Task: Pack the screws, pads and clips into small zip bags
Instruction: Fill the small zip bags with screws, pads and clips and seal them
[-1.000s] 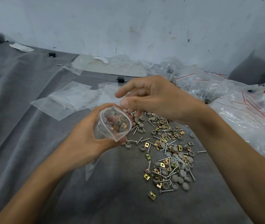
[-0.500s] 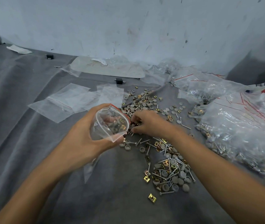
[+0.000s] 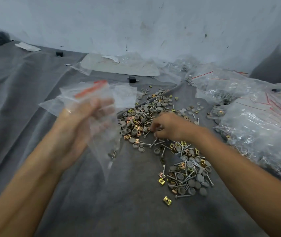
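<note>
My left hand [image 3: 78,127] grips a small clear zip bag [image 3: 98,120] with a red strip at its top, held upright and blurred by motion; a few screws show near its bottom. My right hand [image 3: 168,127] reaches into the loose pile of screws, grey round pads and brass clips [image 3: 146,117] on the grey cloth [image 3: 33,100], its fingers curled and pinching at screws there. A second heap of the same parts [image 3: 187,171] lies nearer me, below my right forearm.
Flat unfilled zip bags [image 3: 124,96] lie behind the left hand. Large clear bags of packed hardware [image 3: 259,127] fill the right side. A white wall [image 3: 136,23] closes the back. Small black blocks [image 3: 131,79] sit on the cloth.
My left hand has raised the bag and turned it upright, shaking it. My right hand went from above the bag down into the pile and stays there, slightly to the right.
</note>
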Motion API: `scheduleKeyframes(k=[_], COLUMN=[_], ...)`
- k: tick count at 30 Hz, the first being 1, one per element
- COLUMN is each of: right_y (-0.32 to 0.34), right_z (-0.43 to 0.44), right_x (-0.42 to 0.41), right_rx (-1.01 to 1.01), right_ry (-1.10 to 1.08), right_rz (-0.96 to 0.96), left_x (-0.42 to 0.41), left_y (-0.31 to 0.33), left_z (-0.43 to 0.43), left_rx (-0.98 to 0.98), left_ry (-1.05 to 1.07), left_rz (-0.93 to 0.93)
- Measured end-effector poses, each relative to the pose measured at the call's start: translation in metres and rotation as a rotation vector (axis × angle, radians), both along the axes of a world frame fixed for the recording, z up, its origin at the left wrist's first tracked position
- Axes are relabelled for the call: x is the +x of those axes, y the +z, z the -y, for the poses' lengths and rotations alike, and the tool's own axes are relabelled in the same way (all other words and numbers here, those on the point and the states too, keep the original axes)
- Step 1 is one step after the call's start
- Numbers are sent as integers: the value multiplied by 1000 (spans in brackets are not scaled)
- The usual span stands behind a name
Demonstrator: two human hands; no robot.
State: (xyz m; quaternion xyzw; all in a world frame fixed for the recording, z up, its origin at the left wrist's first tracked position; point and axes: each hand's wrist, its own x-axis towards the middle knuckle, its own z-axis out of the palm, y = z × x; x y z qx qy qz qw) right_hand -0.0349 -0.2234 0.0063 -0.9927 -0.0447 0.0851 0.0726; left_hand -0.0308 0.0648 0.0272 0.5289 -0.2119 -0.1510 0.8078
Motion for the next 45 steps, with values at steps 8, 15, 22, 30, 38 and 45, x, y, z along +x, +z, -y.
scheduleKeyframes(k=[8,15,22,30,38,45], right_y=[-4,2,-6,-7,112,124], right_z=[-5,-4,-6,-6,-34,-60], right_x=[-1,-13,-22,-35,-61,-60], right_rx=[40,15,-4,-127,530,417], right_ry=[29,75,86,50,67,221], right_rz=[-18,-84,-22,-53,257,187], left_x=[5,4,-1,-12,-20,-18], left_y=[4,3,-6,-15,-20,-23], left_z=[-10,-9,6,17,28,27], left_rx=[-346,-145,120,380,491,500], left_ry=[-47,38,93,58,38,46], left_rz=[-412,-154,190,320,479,511])
